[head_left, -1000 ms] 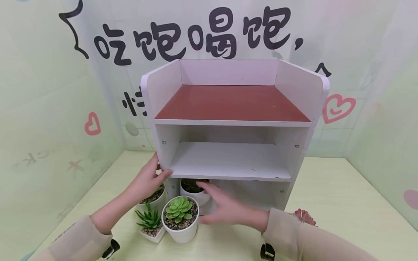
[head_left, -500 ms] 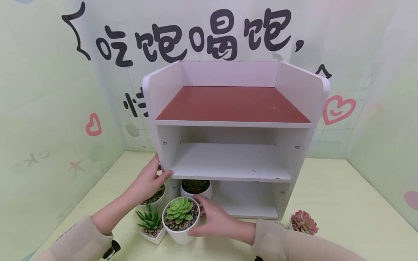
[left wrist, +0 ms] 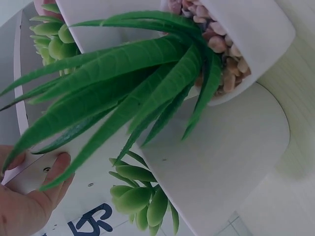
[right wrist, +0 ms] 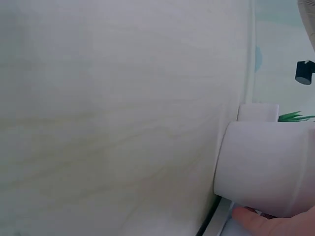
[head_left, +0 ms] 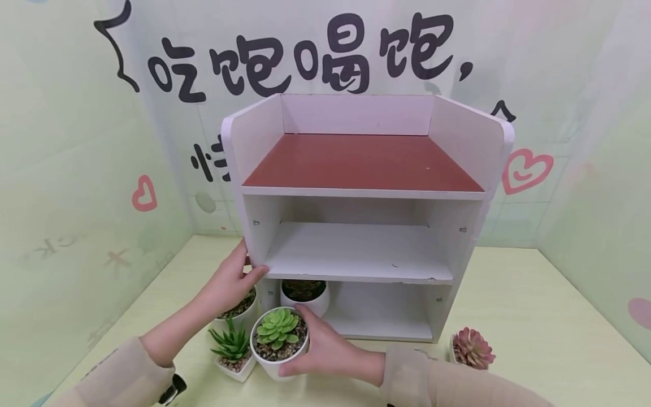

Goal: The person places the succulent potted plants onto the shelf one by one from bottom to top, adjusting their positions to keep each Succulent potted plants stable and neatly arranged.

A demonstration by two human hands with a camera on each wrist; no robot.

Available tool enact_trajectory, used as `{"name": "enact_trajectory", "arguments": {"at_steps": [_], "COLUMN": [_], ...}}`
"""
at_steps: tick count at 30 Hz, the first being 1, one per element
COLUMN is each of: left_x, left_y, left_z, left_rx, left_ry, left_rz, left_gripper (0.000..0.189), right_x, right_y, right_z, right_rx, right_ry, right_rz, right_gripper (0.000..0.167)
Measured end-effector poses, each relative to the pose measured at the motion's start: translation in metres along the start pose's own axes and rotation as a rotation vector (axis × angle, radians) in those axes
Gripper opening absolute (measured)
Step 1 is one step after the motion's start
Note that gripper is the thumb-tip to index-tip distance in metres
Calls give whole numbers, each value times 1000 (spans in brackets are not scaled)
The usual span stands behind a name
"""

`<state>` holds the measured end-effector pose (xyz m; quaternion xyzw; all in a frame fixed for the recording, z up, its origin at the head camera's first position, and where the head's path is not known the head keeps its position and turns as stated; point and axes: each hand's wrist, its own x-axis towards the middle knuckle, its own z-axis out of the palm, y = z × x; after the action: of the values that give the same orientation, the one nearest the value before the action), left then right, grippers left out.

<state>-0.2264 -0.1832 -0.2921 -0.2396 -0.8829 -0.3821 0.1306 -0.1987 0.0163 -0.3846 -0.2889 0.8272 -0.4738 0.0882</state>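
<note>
My right hand [head_left: 328, 347] grips a white round pot with a light green succulent [head_left: 277, 328], its thumb across the pot's front and its fingers around the far right side. In the right wrist view the pot's wall [right wrist: 266, 167] stands close to the table, a fingertip [right wrist: 248, 221] beside it. My left hand [head_left: 226, 285] holds the left side panel of a white shelf unit [head_left: 363, 251], thumb on the front edge at the middle board. Just left of the held pot is a small square pot with a spiky green aloe [head_left: 232, 345].
A white pot with a dark plant [head_left: 310, 299] stands in the bottom compartment at the left. Another white pot [head_left: 246, 314] sits beside the unit, partly behind my left arm. To the right, a reddish succulent [head_left: 473, 347] stands in a small white pot on the table [head_left: 539, 328].
My right hand has moved down and left from near the pot in the bottom compartment to the light green succulent's pot and closed around it. The left hand has stayed on the panel.
</note>
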Motion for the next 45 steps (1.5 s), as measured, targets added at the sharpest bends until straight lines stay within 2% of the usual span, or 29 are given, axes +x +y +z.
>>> {"name": "enact_trajectory", "arguments": {"at_steps": [6, 13, 18, 24, 35, 45], "left_x": [0, 1, 1, 0, -1, 0], "left_y": [0, -1, -1, 1, 1, 2], "left_z": [1, 1, 1, -1, -1, -2], "left_rx": [0, -3, -3, -8, -4, -9], "left_ry": [-4, -14, -15, -8, -8, -9], "left_rz": [-6, -23, -25, -22, -35, -35], "left_gripper": [59, 60, 60, 59, 59, 59], "right_x": [1, 1, 0, 0, 1, 1], "right_y": [3, 10, 18, 23, 25, 27], "right_z": [6, 15, 23, 30, 31, 30], "right_rx": [103, 333, 396, 418, 332, 316], "right_ry": [11, 27, 35, 60, 73, 83], "right_rz": [16, -14, -24, -28, -42, -60], "right_gripper": [106, 98, 100, 102, 101, 100]}}
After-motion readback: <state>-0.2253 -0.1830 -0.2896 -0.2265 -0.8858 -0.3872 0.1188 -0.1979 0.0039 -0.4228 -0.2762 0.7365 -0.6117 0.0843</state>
